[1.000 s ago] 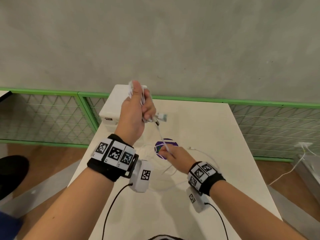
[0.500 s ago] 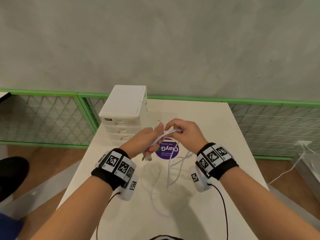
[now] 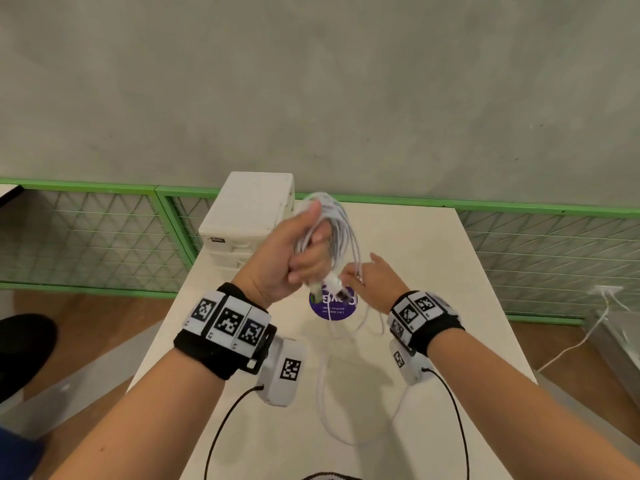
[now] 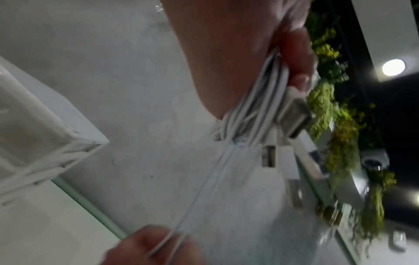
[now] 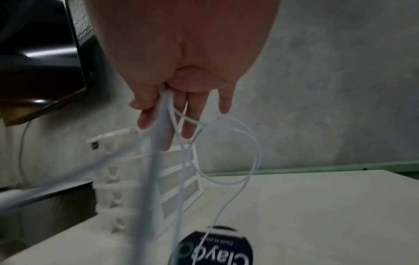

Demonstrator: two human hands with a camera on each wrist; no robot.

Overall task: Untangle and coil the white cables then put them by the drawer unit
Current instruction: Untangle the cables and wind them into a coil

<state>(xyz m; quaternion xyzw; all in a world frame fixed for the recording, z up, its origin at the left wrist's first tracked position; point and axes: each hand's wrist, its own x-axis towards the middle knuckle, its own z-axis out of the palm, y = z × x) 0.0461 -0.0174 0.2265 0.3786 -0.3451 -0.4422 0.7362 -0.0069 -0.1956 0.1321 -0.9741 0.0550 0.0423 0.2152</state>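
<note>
White table fills mid-frame; my left hand, risen since earlier, grips the coiled white cables. My right hand pinches blurred strands lower, beside the drawer unit.

black wristbands, checkered tags, white camera pods.

Head view looks down; wrist views close, sharing the drawer unit.
</note>
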